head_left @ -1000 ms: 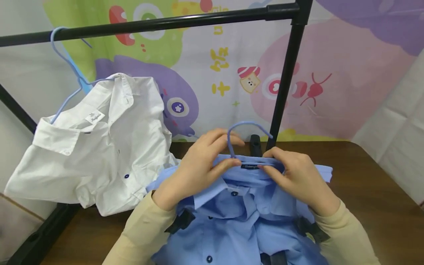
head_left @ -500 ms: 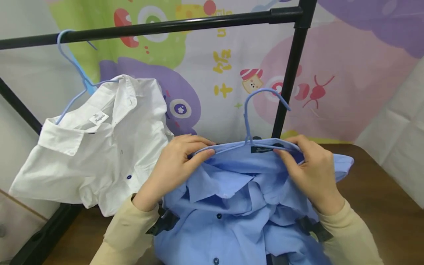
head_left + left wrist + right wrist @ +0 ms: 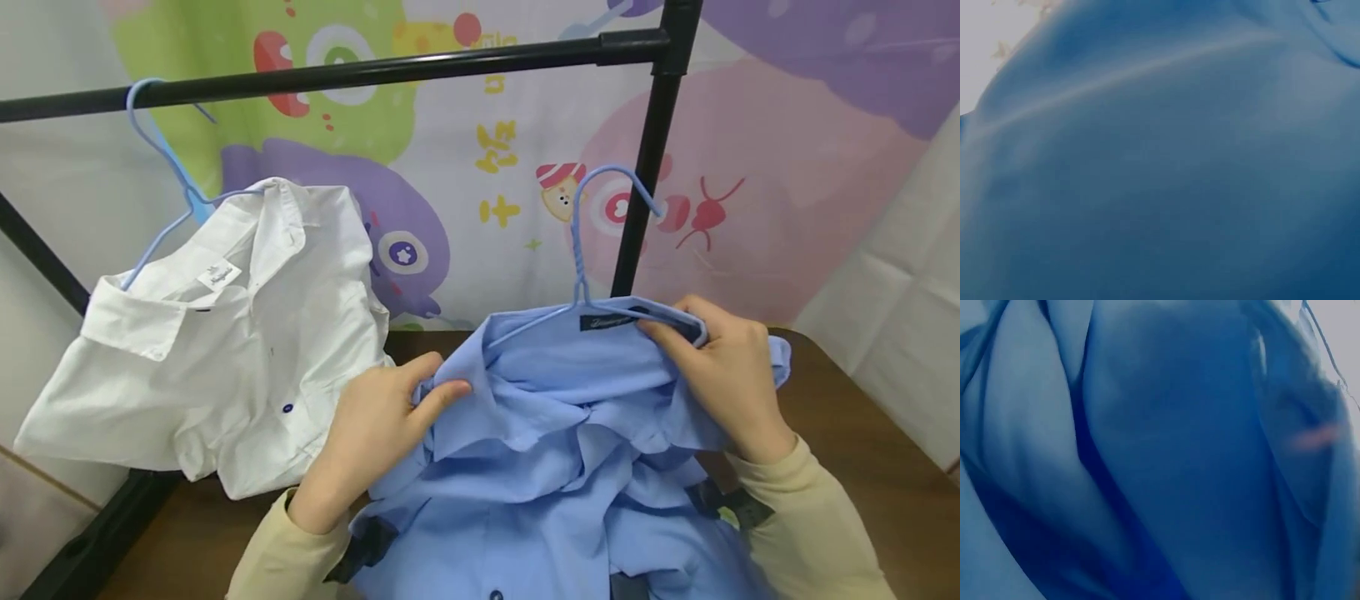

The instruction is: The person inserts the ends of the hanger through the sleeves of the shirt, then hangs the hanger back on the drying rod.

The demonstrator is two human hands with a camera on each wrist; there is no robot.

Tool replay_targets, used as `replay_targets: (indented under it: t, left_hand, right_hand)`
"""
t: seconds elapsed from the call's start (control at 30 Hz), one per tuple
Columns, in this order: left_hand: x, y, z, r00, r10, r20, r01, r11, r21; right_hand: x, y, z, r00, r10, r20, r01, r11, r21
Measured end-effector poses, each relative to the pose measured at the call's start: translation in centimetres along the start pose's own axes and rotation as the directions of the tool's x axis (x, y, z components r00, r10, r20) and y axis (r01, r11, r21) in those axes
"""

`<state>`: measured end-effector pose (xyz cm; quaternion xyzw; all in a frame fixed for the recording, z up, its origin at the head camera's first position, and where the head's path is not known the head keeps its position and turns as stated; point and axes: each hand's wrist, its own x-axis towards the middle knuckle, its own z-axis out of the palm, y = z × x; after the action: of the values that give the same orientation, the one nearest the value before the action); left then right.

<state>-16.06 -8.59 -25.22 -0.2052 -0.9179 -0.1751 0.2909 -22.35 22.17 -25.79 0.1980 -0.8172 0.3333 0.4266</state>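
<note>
In the head view a light-blue shirt (image 3: 525,517) hangs loosely on a blue hanger (image 3: 579,242), whose hook rises above the collar. My left hand (image 3: 375,429) pinches the shirt at the left side of its collar, thumb in front. With my right hand (image 3: 723,367) I grip the collar and the hanger's arm at the right, beside a dark label (image 3: 606,321). Blue cloth (image 3: 1160,162) fills nearly all of the left wrist view. Folds of the same shirt (image 3: 1172,450) cover the right wrist view; neither wrist view clearly shows fingers.
To the left, a white shirt (image 3: 225,350) hangs on another blue hanger (image 3: 168,167) from the black rack bar (image 3: 420,71). A black rack post (image 3: 645,183) stands behind the blue shirt. Below is a brown wooden table (image 3: 862,467); behind hangs a cartoon-printed cloth (image 3: 465,250).
The blue hanger and shirt collar have risen and shifted right. My left hand has moved left and down from beside the hook to the collar's side; my right hand has moved right.
</note>
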Motion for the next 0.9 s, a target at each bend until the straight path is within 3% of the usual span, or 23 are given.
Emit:
replay_targets:
  t: [0.1,0.17,0.4,0.5,0.57,0.67,0.7,0.77,0.9]
  left_hand:
    - [-0.4,-0.4,0.0,0.985,0.029,-0.173,-0.028,1.0,0.007]
    - [-0.6,-0.7,-0.4,0.968,0.041,-0.248,-0.041,0.999,0.002]
    - [-1.4,-2.3,-3.2,0.939,-0.022,-0.344,0.022,1.0,-0.002]
    - [-1.9,-3.0,-4.7,0.916,-0.068,-0.395,0.064,0.998,-0.023]
    - [-2.3,-3.4,-5.6,0.897,-0.114,-0.428,0.099,0.993,-0.056]
    - [-2.8,-3.8,-6.8,0.849,-0.209,-0.486,0.196,0.978,-0.078]
    - [-2.9,-4.0,-7.2,0.828,-0.242,-0.506,0.233,0.969,-0.082]
    - [-3.2,-4.2,-7.8,0.784,-0.309,-0.538,0.312,0.946,-0.089]
    - [-3.8,-4.6,-8.7,0.693,-0.407,-0.595,0.419,0.899,-0.127]
  right_hand:
    - [0.2,-0.1,-0.2,0.999,0.015,0.032,-0.014,1.0,-0.012]
    - [0.3,-0.1,-0.6,0.998,0.032,0.058,-0.031,0.999,-0.016]
    - [-0.1,0.7,-1.5,0.985,0.118,0.124,-0.128,0.989,0.071]
    - [-0.3,0.8,-1.1,0.966,0.197,0.167,-0.233,0.944,0.232]
    - [-0.5,0.6,-0.6,0.944,0.23,0.235,-0.307,0.872,0.382]
    - [-1.0,0.1,0.4,0.91,0.212,0.357,-0.378,0.779,0.501]
    - [-1.3,-0.1,0.8,0.896,0.198,0.397,-0.394,0.767,0.507]
    - [-1.9,-0.6,1.6,0.862,0.166,0.479,-0.421,0.76,0.495]
    - [-3.0,-1.7,3.2,0.8,0.095,0.592,-0.412,0.805,0.427]
